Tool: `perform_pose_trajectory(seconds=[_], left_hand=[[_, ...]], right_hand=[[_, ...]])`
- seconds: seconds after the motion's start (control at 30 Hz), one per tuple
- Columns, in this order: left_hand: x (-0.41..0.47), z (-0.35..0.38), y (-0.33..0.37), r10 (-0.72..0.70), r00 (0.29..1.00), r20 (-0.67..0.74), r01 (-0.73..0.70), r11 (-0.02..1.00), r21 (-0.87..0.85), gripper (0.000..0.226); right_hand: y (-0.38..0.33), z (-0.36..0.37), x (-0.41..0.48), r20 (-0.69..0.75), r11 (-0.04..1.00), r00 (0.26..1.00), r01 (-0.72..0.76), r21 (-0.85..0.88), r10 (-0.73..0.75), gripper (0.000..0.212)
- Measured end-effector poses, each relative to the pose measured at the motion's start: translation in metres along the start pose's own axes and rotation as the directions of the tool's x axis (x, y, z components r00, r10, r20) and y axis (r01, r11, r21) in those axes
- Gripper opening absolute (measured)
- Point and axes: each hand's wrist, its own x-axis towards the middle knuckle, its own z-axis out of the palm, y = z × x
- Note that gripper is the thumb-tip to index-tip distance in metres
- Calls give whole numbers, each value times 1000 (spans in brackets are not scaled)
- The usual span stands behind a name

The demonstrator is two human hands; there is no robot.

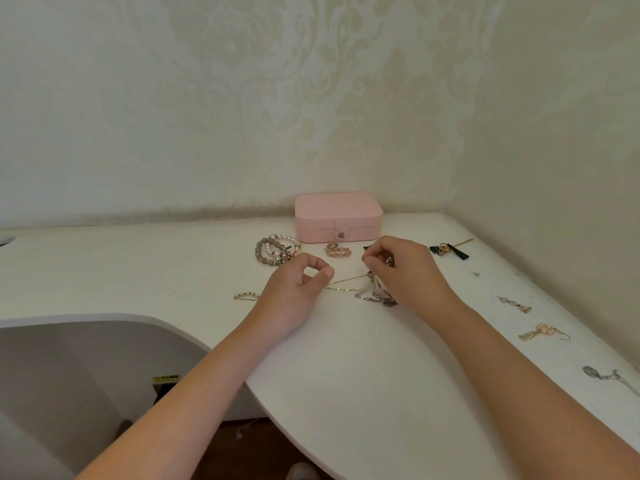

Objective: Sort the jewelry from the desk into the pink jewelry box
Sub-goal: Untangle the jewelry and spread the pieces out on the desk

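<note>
The pink jewelry box stands closed against the back wall, its snap tab fastened. In front of it my left hand pinches one end of a thin gold chain that stretches across to my right hand. My right hand's fingers are curled over the chain's other end, above a heap of silver chains. Beaded and pearl bracelets lie left of the box, and a pink bead bracelet lies just in front of it.
A small pearl piece lies left of my left hand. Along the white desk's right side lie a dark tassel earring, a crystal earring, a pink earring and a silver piece. The desk edge curves inward at lower left.
</note>
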Motion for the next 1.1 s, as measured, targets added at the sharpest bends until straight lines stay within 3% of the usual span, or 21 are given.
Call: perform_pose_trajectory(seconds=[0.23,0.33,0.4,0.57,0.73,0.87,0.97,1.1], left_hand=[[-7,-1,6,45,995,84,-36,994,-108,7],[-6,-5,7,38,999,9,-36,987,-157,15],[-4,-9,5,-65,996,-55,49,964,-260,27],[1,-14,4,-295,953,-65,217,819,-532,32],[4,-18,1,-362,919,-155,195,759,-621,31],[7,-22,-3,-401,883,-245,104,675,-730,33],[7,-28,-4,-442,848,-291,44,606,-794,33],[8,-36,-8,-517,811,-275,-4,466,-885,31]], right_hand=[[-3,-10,1,59,959,992,-123,256,111,6],[-5,-15,-1,158,951,983,-138,278,96,7],[-5,-19,-1,212,957,973,-142,253,89,13],[1,-25,-1,232,991,967,-120,61,103,8],[5,-29,0,194,992,973,-121,-46,128,3],[10,-31,3,122,987,983,-123,-101,135,13],[8,-32,2,139,990,981,-131,-47,136,13],[-2,-36,-3,228,979,968,-139,147,103,3]])
